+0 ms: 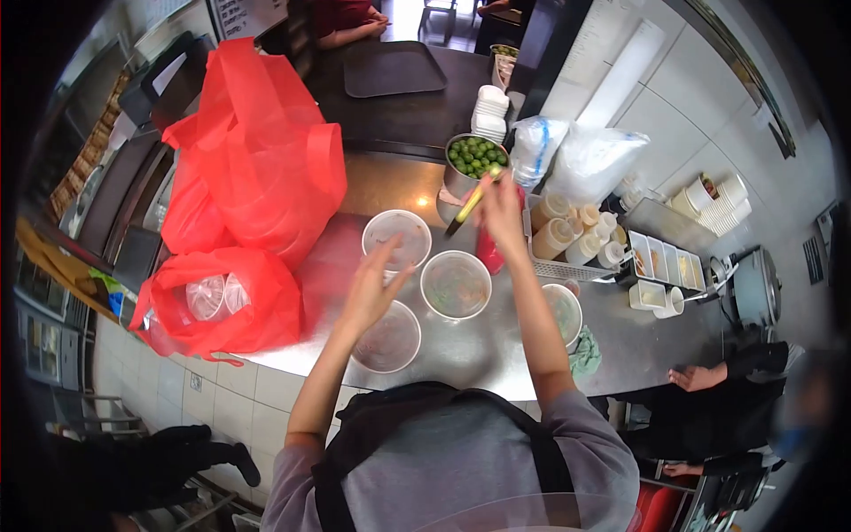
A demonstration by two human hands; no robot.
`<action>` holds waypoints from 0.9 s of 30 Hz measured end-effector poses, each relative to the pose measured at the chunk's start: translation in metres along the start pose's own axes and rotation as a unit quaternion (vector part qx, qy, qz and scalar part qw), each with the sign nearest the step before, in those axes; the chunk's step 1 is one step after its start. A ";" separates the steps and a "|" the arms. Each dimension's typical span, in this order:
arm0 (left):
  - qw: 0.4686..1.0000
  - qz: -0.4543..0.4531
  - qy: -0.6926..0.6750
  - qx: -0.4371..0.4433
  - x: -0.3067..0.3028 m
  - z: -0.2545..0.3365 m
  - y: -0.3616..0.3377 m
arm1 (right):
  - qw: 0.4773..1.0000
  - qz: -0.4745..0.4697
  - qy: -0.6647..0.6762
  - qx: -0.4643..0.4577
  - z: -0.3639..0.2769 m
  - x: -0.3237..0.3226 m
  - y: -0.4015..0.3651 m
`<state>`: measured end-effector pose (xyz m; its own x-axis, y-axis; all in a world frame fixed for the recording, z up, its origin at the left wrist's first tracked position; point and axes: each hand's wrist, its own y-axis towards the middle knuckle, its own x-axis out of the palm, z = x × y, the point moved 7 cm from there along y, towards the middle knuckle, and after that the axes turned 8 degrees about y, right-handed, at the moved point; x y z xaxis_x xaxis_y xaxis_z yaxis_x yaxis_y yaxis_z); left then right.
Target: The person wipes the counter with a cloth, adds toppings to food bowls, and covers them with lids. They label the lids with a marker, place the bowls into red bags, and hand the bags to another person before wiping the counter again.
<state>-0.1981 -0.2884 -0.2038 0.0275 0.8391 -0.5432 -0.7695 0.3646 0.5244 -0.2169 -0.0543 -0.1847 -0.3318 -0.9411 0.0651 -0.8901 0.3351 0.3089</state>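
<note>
My right hand [498,208] is closed around a slim yellow tool with a black end [470,206], which slants down to the left beside a metal pot of green limes [474,158]. My left hand [377,279], its fingers apart, reaches over the near edge of a round white-rimmed tub [390,229]. To the right of that hand stands a second round tub [456,285] with a see-through top, and a third tub [392,341] is partly behind my left wrist. Another tub [564,310] sits right of my right forearm.
Red bags [257,151] fill the counter's left side, one open with clear cups [213,297] inside. A basket of sauce bottles [581,235] and a green cloth [585,353] lie to the right. A black tray [394,69] rests at the back. A person [709,399] is at right.
</note>
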 end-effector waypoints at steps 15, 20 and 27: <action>0.965 -0.243 -0.037 -0.096 0.034 0.025 -0.053 | 0.966 -0.022 0.251 0.057 -0.022 0.038 -0.079; 0.974 -0.097 0.072 -0.190 0.008 -0.045 -0.045 | 0.971 0.132 0.150 -0.130 -0.046 -0.025 -0.052; 0.940 -0.043 -0.141 -0.309 0.051 -0.186 -0.017 | 0.900 -0.043 -0.392 -0.184 0.089 0.037 -0.083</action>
<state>-0.3019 -0.3269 -0.3622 0.2083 0.9224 -0.3253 -0.9776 0.2061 -0.0415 -0.1833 -0.1130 -0.2923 -0.5139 -0.5937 -0.6193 -0.8070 0.0897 0.5837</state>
